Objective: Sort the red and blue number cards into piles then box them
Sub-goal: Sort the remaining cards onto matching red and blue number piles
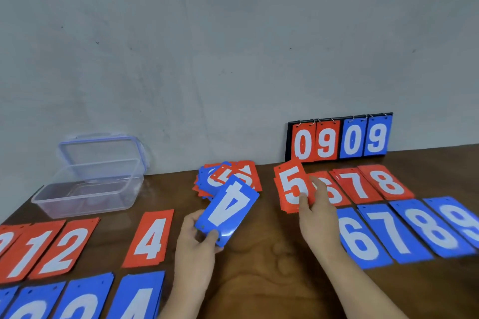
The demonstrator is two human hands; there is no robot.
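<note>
Glossy blue 4 card (228,211), numeral upside-down, seemingly punched corners, pinched by left hand (194,248)

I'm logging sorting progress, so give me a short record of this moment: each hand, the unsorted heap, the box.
left hand: grips blue 4 card by its near end
right hand: touches red 5 card; grip unclear
heap: mixed red and blue cards, between the hands, farther back
box: clear, lid open, far left, no cards visible inside
scoreboard: against the wall, shows 0 9 0 9
</note>
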